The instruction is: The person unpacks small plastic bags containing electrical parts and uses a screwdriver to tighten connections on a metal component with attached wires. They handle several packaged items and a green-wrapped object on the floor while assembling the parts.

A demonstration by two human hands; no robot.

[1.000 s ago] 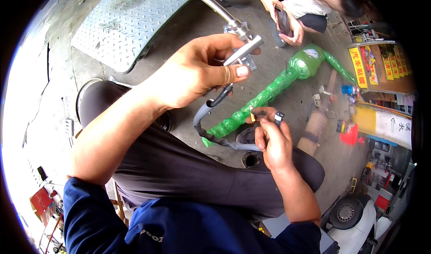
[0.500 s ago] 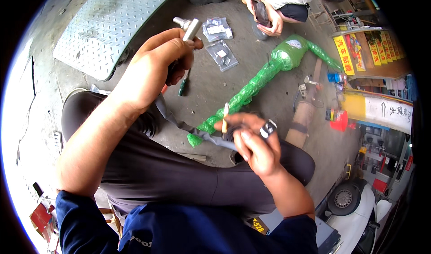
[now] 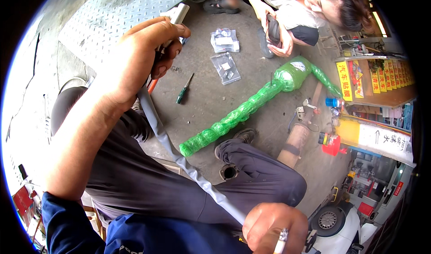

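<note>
My left hand (image 3: pixel 139 56) is raised at the upper left, closed around the metal end fitting (image 3: pixel 176 14) of a long grey hose (image 3: pixel 179 157). The hose runs diagonally down across my dark trousers to my right hand (image 3: pixel 274 227) at the bottom edge, which grips its lower end. A cigarette (image 3: pixel 281 240) sticks out between the fingers of that right hand. A long part wrapped in green film (image 3: pixel 244 112) lies on the concrete floor beyond my knee.
A green-handled screwdriver (image 3: pixel 184 89) and two clear plastic bags of small parts (image 3: pixel 226 52) lie on the floor. A steel checker plate (image 3: pixel 112 11) covers the upper left. Another person (image 3: pixel 292 11) crouches at the top, holding a dark phone. Tools, a red container (image 3: pixel 331 144) and signs fill the right.
My left hand rose up and left with the fitting, pulling the hose taut. My right hand dropped to the bottom edge along the hose. The view shifted down.
</note>
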